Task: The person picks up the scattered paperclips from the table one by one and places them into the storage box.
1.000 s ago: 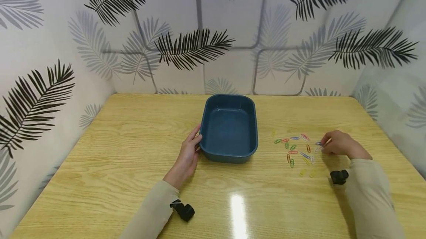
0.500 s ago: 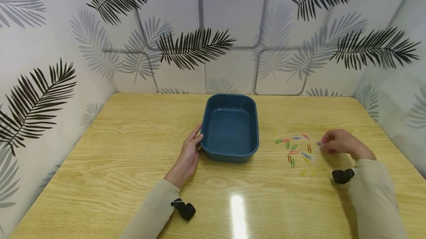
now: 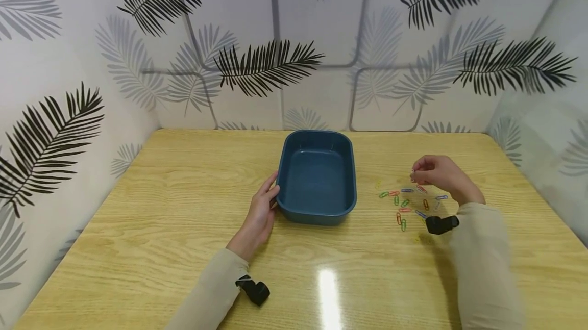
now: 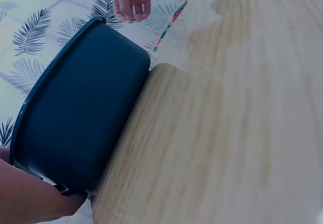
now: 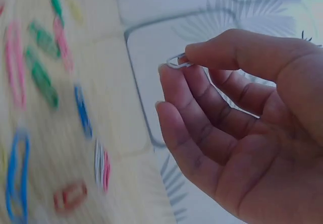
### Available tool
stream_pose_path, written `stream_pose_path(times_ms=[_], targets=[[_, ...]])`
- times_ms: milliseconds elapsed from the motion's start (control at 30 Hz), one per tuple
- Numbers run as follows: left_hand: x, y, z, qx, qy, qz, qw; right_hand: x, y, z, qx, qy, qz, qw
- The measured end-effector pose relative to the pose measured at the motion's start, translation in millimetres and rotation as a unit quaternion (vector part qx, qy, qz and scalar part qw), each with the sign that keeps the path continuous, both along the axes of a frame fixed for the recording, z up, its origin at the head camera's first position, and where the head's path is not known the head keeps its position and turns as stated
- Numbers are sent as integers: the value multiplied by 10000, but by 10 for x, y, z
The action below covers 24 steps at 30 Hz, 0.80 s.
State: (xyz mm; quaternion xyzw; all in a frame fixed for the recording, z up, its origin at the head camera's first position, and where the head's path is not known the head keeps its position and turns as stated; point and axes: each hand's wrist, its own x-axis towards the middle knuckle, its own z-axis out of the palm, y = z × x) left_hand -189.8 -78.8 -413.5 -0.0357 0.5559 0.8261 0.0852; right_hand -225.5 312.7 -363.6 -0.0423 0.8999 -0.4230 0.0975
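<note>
My right hand (image 3: 438,172) pinches a small white paper clip (image 5: 177,61) between thumb and fingertips, raised over the back edge of the clip spread; its remaining fingers curl loosely in the right wrist view. A deep dark-blue plastic tub (image 3: 317,179) with rounded corners stands upright at the middle of the table, its inside bare. At the tub's left wall, my left hand (image 3: 261,212) holds it, thumb by the rim and fingers along the outer side. Part of that hand (image 4: 35,196) shows under the tub's corner in the left wrist view.
Several coloured paper clips lie scattered right of the tub, among them a green clip (image 3: 396,200), a red clip (image 3: 425,205) and a blue clip (image 3: 441,197). My right sleeve and wrist camera (image 3: 442,224) cover some. A leaf-patterned wall (image 3: 317,100) rises behind the wooden table (image 3: 193,167).
My right hand has lifted from the right end of the clips and moved left and back, carrying the white paper clip. A blue clip stays behind there. Left hand and tub have not moved.
</note>
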Motion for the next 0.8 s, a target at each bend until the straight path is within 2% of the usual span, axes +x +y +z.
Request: stream_pose_path(times_ms=[333, 533, 800], targets=[[3, -2, 3, -67, 30, -19, 10000, -135, -544, 72, -944, 50, 92, 9955], [17, 0, 11, -63, 56, -55, 9999, -210, -834, 119, -1216, 246, -49, 9923], [9, -4, 0, -67, 37, -84, 9999, -212, -1084, 162, -1245, 527, 87, 9908]])
